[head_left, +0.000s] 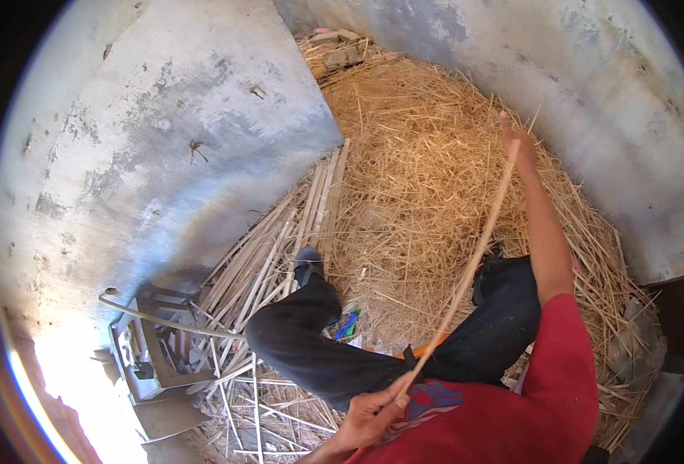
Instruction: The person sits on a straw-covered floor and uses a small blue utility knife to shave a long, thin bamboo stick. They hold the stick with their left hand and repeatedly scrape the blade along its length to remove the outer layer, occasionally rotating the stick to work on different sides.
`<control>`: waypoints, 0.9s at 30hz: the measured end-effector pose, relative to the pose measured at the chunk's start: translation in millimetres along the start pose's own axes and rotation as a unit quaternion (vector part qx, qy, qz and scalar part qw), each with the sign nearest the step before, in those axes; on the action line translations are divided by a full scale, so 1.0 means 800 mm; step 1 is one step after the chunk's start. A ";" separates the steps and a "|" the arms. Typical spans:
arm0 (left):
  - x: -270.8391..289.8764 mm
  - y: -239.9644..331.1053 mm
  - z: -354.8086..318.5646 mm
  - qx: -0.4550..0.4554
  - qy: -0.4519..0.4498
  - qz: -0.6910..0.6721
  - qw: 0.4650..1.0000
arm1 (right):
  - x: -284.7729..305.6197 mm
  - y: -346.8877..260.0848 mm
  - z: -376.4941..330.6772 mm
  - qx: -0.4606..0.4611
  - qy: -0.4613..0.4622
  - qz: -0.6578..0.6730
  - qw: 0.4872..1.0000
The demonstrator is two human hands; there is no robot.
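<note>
A long, pale bamboo strip [466,282] runs slantwise across my lap, from near my waist out to the far right. Its near end is pinched between the thumb and fingers of my left hand [374,415], in front of my red shirt. My right arm is stretched far forward, and my right hand [520,149] is closed round the strip near its far end, thumb pointing up. Slight blur hides the finger detail there. Below the strip, my legs in dark trousers [303,329] are bent on the floor.
Loose bamboo shavings [419,178] cover the floor. A bundle of split bamboo strips [311,205] lies at left, beside a small wooden frame [153,348]. Bricks [342,52] sit at the back. Worn grey walls [226,100] rise on both sides. A blue-green scrap [347,325] lies between my legs.
</note>
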State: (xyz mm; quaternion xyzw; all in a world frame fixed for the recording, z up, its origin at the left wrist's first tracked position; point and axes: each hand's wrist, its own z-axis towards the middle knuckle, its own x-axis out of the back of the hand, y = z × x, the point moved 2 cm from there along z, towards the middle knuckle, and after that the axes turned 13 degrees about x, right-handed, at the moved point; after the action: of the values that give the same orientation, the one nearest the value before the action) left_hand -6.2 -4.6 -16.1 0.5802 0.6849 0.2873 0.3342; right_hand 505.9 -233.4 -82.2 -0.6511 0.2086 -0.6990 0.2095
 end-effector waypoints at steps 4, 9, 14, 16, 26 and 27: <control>0.031 0.000 0.030 0.059 0.071 -0.232 0.968 | -0.023 -0.058 -0.072 0.164 -0.078 0.028 0.983; 0.030 0.030 0.058 -0.023 0.018 -0.252 0.967 | -0.035 -0.160 -0.285 0.539 -0.120 0.081 0.830; 0.025 0.045 0.058 -0.040 -0.009 -0.269 0.962 | -0.029 -0.173 -0.294 0.593 -0.061 0.047 0.802; 0.019 0.042 0.057 -0.049 -0.003 -0.278 0.959 | -0.035 -0.167 -0.260 0.535 -0.042 0.041 0.843; 0.013 0.032 0.047 -0.022 0.021 -0.222 0.975 | -0.049 -0.151 -0.221 0.492 -0.061 0.007 0.868; 0.013 0.030 0.048 -0.021 0.020 -0.232 0.972 | -0.047 -0.150 -0.204 0.450 -0.071 -0.027 0.890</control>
State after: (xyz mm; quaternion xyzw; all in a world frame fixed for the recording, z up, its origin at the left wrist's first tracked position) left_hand 37.4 10.1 -21.8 0.3926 0.8010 0.2275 0.3904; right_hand 343.2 -110.1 -56.3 -0.5407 -0.1613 -0.6750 0.4754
